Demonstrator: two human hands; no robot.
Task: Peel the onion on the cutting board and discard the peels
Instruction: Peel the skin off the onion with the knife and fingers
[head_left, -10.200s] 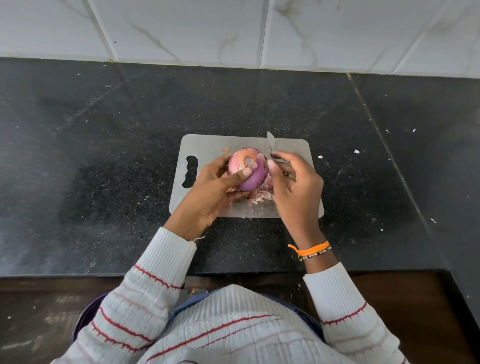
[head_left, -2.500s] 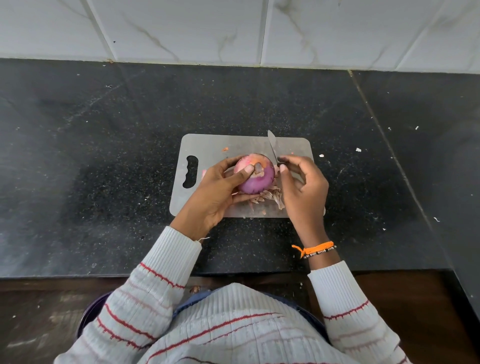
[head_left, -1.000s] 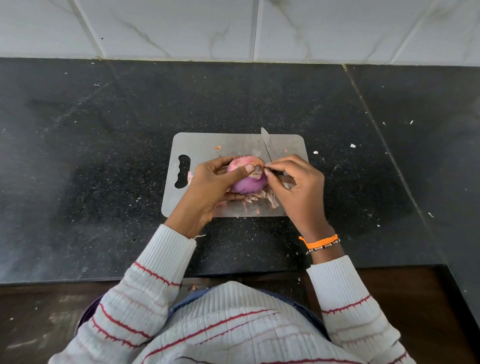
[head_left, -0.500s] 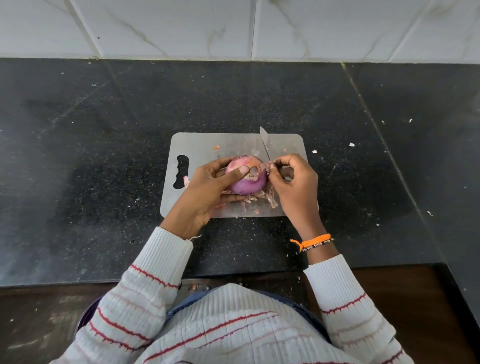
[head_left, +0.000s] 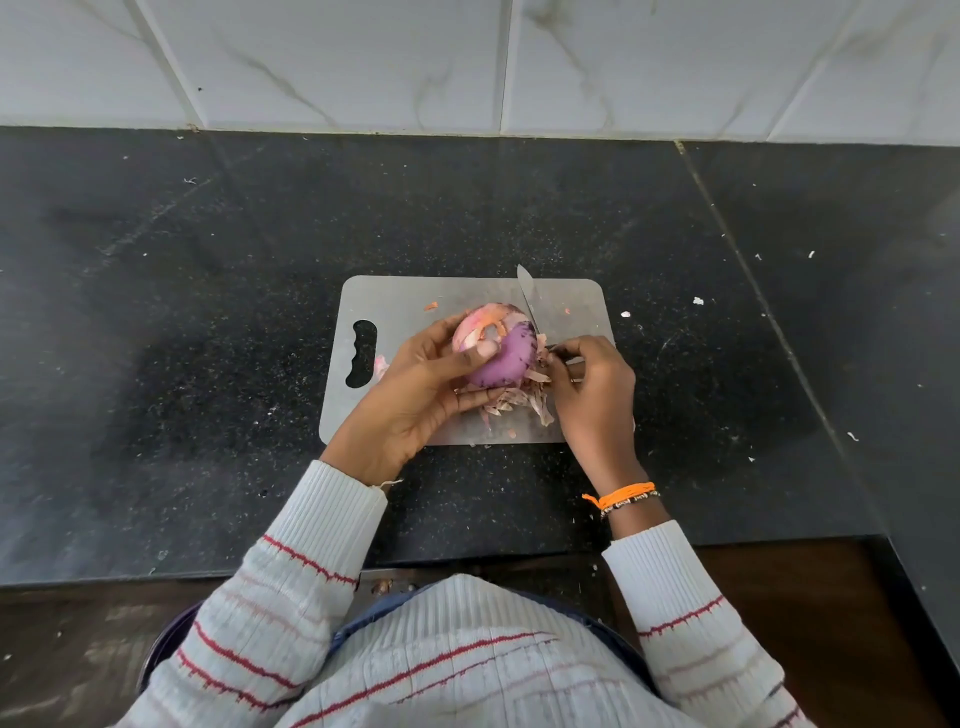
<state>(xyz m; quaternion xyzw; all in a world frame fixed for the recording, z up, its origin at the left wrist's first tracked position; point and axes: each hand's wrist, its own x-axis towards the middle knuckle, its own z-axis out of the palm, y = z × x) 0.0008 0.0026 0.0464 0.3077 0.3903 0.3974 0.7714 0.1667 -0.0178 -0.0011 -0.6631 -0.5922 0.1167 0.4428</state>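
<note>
- The onion sits over the middle of the cutting board, held just above its surface; the side toward the person is bare purple flesh, while the far top keeps patches of orange-pink skin, one strip curling loose.
- The left hand grasps the onion from the left and below, thumb pressed on its top and fingers curled underneath.
- The right hand is just to the right of the onion, its fingers closed round the handle of a knife; the blade points away from the person, running past the onion's right edge to the board's far edge.
- A heap of torn peels lies on the board below the onion, between the two hands, and a few small orange scraps lie near the board's far edge.
- The board is grey with a handle slot at its left end, and it rests on a black speckled countertop dotted with pale flecks.
- An orange thread bracelet circles the right wrist above a white sleeve with red stripes.
- White marbled wall tiles run behind the counter.
</note>
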